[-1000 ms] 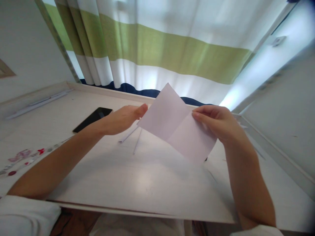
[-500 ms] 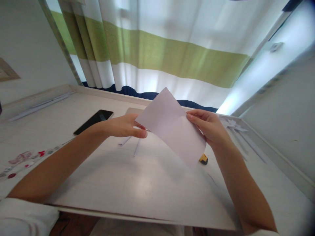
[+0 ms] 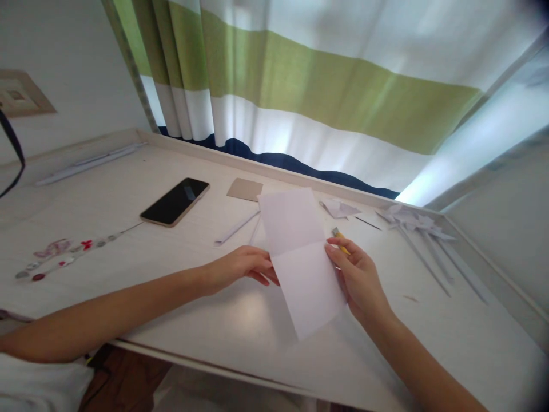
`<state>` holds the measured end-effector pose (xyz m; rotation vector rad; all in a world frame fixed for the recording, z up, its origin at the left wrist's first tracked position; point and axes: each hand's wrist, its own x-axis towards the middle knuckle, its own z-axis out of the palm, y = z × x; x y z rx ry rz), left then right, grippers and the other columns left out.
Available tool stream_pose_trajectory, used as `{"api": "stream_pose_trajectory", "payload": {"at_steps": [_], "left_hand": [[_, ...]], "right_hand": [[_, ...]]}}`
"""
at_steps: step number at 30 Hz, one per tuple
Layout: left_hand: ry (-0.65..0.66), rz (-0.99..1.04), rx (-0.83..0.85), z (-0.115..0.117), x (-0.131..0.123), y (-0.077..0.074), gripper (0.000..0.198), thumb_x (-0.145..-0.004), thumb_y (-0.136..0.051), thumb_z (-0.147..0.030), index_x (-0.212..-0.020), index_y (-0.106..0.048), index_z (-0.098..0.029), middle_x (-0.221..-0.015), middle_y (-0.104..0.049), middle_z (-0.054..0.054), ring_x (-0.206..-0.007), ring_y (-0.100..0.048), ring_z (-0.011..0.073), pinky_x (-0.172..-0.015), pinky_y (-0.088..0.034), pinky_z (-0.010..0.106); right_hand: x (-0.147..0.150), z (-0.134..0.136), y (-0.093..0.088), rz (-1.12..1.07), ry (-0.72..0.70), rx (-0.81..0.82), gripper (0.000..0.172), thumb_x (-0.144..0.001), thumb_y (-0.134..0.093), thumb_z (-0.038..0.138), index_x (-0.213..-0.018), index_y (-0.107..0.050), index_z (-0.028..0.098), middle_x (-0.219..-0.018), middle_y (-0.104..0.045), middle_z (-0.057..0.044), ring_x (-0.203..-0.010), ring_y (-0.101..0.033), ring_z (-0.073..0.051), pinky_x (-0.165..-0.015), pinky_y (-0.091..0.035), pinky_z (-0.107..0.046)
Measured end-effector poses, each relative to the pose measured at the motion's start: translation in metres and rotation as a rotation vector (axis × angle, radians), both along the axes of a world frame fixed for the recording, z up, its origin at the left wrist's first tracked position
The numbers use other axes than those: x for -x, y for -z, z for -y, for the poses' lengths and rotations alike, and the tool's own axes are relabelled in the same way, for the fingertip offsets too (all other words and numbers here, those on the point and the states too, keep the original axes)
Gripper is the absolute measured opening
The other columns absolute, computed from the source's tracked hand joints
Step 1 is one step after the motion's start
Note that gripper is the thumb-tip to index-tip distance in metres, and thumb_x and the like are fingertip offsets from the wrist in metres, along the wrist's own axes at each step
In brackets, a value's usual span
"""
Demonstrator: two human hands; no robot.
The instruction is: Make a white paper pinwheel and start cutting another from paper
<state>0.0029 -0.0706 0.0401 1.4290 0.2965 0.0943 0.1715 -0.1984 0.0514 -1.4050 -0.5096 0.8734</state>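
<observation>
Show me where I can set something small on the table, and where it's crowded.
Bare table: between the phone and long papers at back left; among the phone, charm string and left forearm; and outside the right forearm, nearer than the paper stems. Crowded: back right, with folded paper and stems. The held sheet hides some table.

Sheet held above table's middle, phone to its left

By the right hand (image 3: 358, 280), the sheet (image 3: 295, 229) is gripped over the table (image 3: 206, 329). Between it and the phone (image 3: 175, 202), nearer the back edge, a card (image 3: 245, 189) is placed. Beads (image 3: 87, 245) are strung left of the phone. Paper strips (image 3: 94, 163) are laid by the back left corner; folded papers (image 3: 412, 222) are bunched near the back right.
</observation>
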Motion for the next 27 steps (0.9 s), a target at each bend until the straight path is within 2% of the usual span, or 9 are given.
{"api": "stream_pose_trajectory", "payload": {"at_steps": [3,6,8,11,13,16,20,23,27], "left_hand": [[-0.007,0.058,0.017,-0.002,0.0,0.002,0.026,-0.08,-0.042,-0.026,-0.082,-0.064,-0.013,-0.084,-0.067,0.008,-0.079,-0.061,0.0162,-0.072,-0.045,0.028],[-0.113,0.017,-0.056,-0.004,0.0,0.006,0.023,-0.079,-0.048,-0.029,-0.074,-0.063,-0.012,-0.076,-0.066,0.005,-0.072,-0.059,0.0131,-0.07,-0.045,0.025],[-0.154,-0.019,-0.066,-0.005,0.0,0.01,0.02,-0.076,-0.052,-0.028,-0.069,-0.062,-0.011,-0.069,-0.065,0.003,-0.066,-0.058,0.0112,-0.067,-0.044,0.023],[-0.153,-0.035,-0.05,-0.006,0.001,0.016,0.02,-0.075,-0.053,-0.027,-0.068,-0.061,-0.011,-0.066,-0.064,0.002,-0.062,-0.057,0.0102,-0.062,-0.044,0.021],[-0.157,-0.033,-0.044,-0.004,0.001,0.019,0.022,-0.076,-0.053,-0.029,-0.067,-0.06,-0.011,-0.064,-0.063,0.002,-0.059,-0.056,0.0095,-0.059,-0.043,0.02],[-0.154,-0.021,-0.024,0.001,0.002,0.021,0.025,-0.076,-0.053,-0.031,-0.063,-0.058,-0.01,-0.06,-0.061,0.001,-0.055,-0.055,0.0082,-0.056,-0.043,0.019],[-0.127,-0.001,0.008,0.01,0.005,0.018,0.024,-0.077,-0.054,-0.032,-0.069,-0.06,-0.01,-0.063,-0.061,0.001,-0.057,-0.055,0.0077,-0.058,-0.044,0.019],[-0.109,0.044,-0.009,0.014,0.009,0.011,0.022,-0.077,-0.054,-0.028,-0.067,-0.059,-0.009,-0.061,-0.059,0.0,-0.056,-0.054,0.0066,-0.058,-0.043,0.017],[-0.098,0.08,-0.128,0.017,0.013,0.007,0.023,-0.075,-0.057,-0.026,-0.059,-0.058,-0.009,-0.056,-0.057,0.0,-0.055,-0.052,0.0069,-0.058,-0.042,0.018]], "right_hand": [[-0.007,0.0,0.007,0.024,0.013,-0.007,0.028,-0.065,-0.065,0.037,-0.085,-0.051,0.023,-0.059,-0.06,0.004,-0.046,-0.051,-0.011,-0.043,-0.037,-0.021],[-0.01,0.0,0.015,0.098,-0.068,0.015,0.025,-0.067,-0.063,0.036,-0.083,-0.051,0.022,-0.054,-0.056,0.005,-0.044,-0.048,-0.009,-0.042,-0.035,-0.019],[-0.011,0.0,0.02,0.22,-0.134,0.035,0.022,-0.07,-0.06,0.036,-0.083,-0.051,0.021,-0.056,-0.054,0.004,-0.047,-0.048,-0.009,-0.043,-0.037,-0.02],[-0.012,0.002,0.025,0.606,-0.169,0.051,0.02,-0.072,-0.057,0.034,-0.087,-0.054,0.021,-0.085,-0.058,-0.004,-0.074,-0.055,-0.015,-0.056,-0.045,-0.025],[-0.01,0.003,0.025,0.877,-0.202,0.037,0.023,-0.074,-0.055,0.031,-0.095,-0.055,0.022,-0.109,-0.051,-0.007,-0.098,-0.049,-0.02,-0.068,-0.048,-0.03],[-0.003,0.007,0.024,1.097,-0.311,0.042,0.031,-0.078,-0.05,0.031,-0.109,-0.052,0.024,-0.121,-0.044,-0.008,-0.112,-0.041,-0.022,-0.082,-0.045,-0.037],[0.007,0.015,0.021,1.133,-0.438,0.123,0.046,-0.08,-0.046,0.036,-0.124,-0.038,0.026,-0.132,-0.035,-0.007,-0.12,-0.033,-0.023,-0.097,-0.032,-0.045],[0.012,0.021,0.019,1.097,-0.539,0.136,0.059,-0.079,-0.046,0.04,-0.132,-0.021,0.029,-0.14,-0.022,-0.004,-0.126,-0.022,-0.024,-0.098,-0.029,-0.049],[0.02,0.028,0.019,1.078,-0.608,0.105,0.08,-0.072,-0.053,0.045,-0.135,-0.007,0.03,-0.143,-0.012,-0.004,-0.129,-0.014,-0.028,-0.1,-0.021,-0.054]]}}
